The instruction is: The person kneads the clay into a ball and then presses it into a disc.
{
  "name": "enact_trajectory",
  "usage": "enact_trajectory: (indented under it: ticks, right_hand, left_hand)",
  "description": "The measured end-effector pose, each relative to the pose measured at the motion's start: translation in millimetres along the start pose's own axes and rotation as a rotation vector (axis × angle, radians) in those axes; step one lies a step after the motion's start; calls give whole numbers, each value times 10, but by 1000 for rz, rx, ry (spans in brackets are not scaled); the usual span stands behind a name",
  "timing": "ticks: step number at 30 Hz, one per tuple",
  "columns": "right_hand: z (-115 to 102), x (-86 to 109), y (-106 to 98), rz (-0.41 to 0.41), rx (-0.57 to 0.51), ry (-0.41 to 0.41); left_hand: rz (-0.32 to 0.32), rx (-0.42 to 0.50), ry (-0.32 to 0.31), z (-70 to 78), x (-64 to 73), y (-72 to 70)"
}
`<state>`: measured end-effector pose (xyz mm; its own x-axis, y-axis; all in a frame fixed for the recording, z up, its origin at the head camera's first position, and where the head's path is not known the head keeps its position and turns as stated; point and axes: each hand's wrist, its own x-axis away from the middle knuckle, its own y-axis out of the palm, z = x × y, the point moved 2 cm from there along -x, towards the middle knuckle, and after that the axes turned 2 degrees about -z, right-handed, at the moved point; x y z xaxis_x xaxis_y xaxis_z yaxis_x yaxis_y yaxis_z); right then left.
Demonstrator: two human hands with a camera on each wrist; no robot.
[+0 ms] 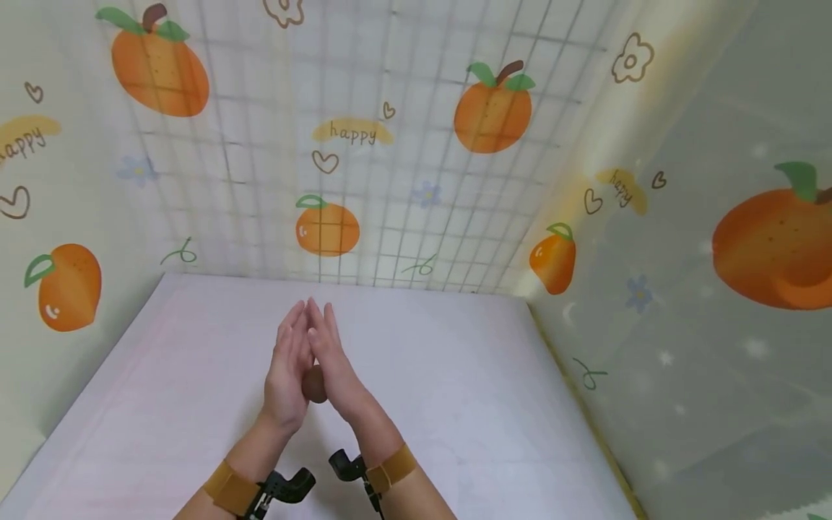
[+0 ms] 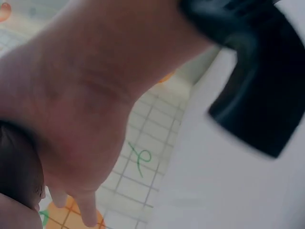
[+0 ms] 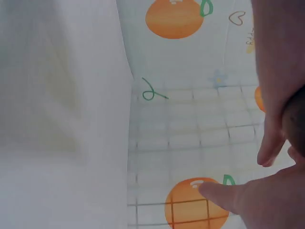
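A dark brown ball [image 1: 315, 384] sits between the palms, near the heels of the hands. My left hand [image 1: 286, 368] presses it from the left with its fingers straight. From the other side my right hand [image 1: 336, 365] presses against it, its fingers also extended. The fingertips of both hands point away from me and come close together above the white tabletop. Part of the ball [image 2: 19, 164] shows at the left edge of the left wrist view. In the right wrist view the ball [image 3: 296, 121] is cut off at the right edge. Its material is unclear.
The white tabletop [image 1: 455, 390] spreads under the hands. Curtains printed with oranges [image 1: 492, 115] hang behind and at both sides. Black camera mounts [image 1: 289, 485] are strapped to both wrists with tan bands [image 1: 392, 468].
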<state>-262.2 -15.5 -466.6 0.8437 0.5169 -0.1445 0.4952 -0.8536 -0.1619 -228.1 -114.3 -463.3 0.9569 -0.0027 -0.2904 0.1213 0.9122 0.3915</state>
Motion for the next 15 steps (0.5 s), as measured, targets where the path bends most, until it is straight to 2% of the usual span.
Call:
enact_trajectory:
  ticks: [4,7,11,15]
  right_hand:
    - [-76,77,77,-25,-35,-25]
    - [-198,105,90,-24,-22,-55]
    - [-319,62,16,24,74,-71]
    - [-267,-6,-68,54,140,-37]
  left_hand:
    - [29,-26,-2,-6,-25,-28]
    - [39,-41,-42,-44,-26,-7]
    - [5,-36,-96,-108,28,80]
    - [-17,11,-41,-106,90,140]
